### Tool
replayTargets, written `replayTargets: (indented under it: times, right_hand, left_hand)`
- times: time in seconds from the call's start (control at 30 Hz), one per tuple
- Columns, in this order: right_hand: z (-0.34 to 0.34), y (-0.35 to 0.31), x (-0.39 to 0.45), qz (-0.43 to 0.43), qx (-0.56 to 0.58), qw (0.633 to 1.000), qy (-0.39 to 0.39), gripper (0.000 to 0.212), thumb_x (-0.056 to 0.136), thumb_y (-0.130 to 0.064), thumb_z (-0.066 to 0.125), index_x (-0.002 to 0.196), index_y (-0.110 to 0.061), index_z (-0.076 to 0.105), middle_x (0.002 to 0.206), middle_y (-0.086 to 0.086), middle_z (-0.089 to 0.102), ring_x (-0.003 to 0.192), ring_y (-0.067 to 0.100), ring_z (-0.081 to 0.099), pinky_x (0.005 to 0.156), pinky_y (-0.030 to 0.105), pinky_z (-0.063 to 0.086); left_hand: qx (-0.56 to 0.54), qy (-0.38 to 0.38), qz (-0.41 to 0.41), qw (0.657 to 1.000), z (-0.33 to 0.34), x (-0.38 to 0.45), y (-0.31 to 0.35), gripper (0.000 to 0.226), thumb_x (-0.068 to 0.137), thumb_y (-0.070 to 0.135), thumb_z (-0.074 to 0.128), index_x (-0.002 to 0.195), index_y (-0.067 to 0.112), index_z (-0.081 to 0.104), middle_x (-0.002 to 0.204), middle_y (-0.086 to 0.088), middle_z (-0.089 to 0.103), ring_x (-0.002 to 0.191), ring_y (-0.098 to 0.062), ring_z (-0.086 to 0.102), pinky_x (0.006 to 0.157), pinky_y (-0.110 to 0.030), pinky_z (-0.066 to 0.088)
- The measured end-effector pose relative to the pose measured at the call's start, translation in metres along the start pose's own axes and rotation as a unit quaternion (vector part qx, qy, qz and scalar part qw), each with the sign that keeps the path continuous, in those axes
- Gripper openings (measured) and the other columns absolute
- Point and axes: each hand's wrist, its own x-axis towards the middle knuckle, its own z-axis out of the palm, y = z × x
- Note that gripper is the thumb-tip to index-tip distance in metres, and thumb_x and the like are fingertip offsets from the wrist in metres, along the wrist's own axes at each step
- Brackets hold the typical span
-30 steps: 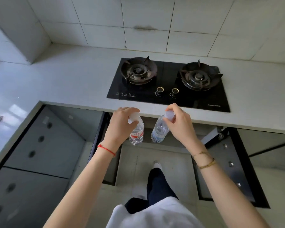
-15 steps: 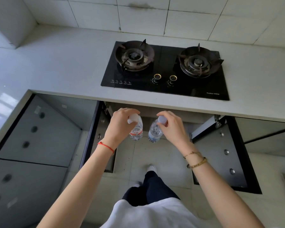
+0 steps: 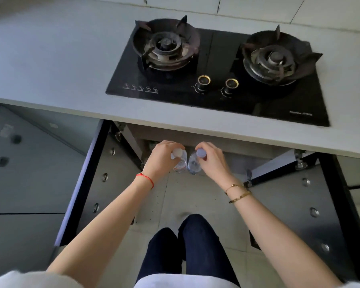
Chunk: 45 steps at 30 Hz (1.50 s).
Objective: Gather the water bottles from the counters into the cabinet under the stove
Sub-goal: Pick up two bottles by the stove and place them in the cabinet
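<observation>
My left hand [image 3: 162, 160] grips a clear water bottle with a red label [image 3: 180, 163] by its white cap. My right hand [image 3: 211, 161] grips a second clear water bottle with a bluish cap [image 3: 193, 166] the same way. Both bottles hang upright, side by side and nearly touching, just below the counter edge at the mouth of the open cabinet [image 3: 247, 151] under the black two-burner stove [image 3: 216, 71]. The cabinet's inside is mostly hidden by the counter and my hands.
The cabinet's two doors stand swung wide: the left door [image 3: 104, 183] and the right door [image 3: 312, 208], each with shiny round fittings. The grey counter [image 3: 60, 65] spans the view. Closed grey cabinet fronts [image 3: 25, 163] lie at left. My legs [image 3: 185, 250] stand on the tiled floor.
Both hands have lowered the bottles and carried them forward towards the cabinet opening. The view has dropped and come closer to the stove.
</observation>
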Motion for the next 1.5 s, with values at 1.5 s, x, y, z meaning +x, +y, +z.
replayTargets:
  times: [1.5]
  right_hand:
    - [0.327,0.277,0.201,-0.008,-0.073,0.997,0.037,0.041,0.094,-0.009,0.057,0.133,-0.010,0.049,0.131,0.016,0.056,0.117,0.034,0.058,0.094,0.030,0.046]
  left_hand:
    - [0.083,0.022,0.021,0.996,0.306,0.188,-0.337,0.057,0.085,0.004,0.068,0.139,0.010,0.049,0.142,-0.013,0.052,0.128,-0.031,0.052,0.108,-0.039,0.043]
